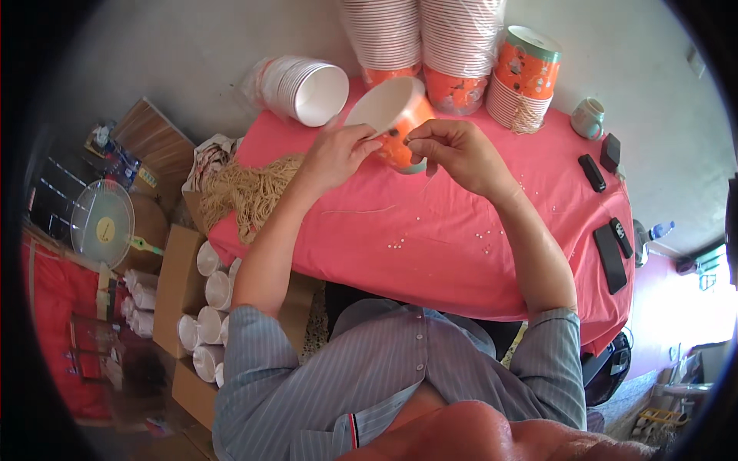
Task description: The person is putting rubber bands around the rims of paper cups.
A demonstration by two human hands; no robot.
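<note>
My left hand [342, 154] pinches the rim of an orange paper tub [401, 137] with a white inside and a green base band. The tub is tilted above the table, its mouth toward the upper left. Against its right side, my right hand [465, 154] is closed in a pinch. A thin strand seems to hang below those fingers, but what they grip is too small to make out. A loose piece of string [357, 210] lies on the pink cloth [338, 246] beneath my hands. By my left forearm rests a heap of tan strings [250, 194].
Wrapped tub stacks [384, 38] stand along the wall, with another stack [530, 69] and a mug [588, 117] to the right. A nested stack [319, 94] lies sideways at left. Small white bits [483, 234] dot the cloth. A phone [610, 259] lies right; cartons [181, 288] hold white cups.
</note>
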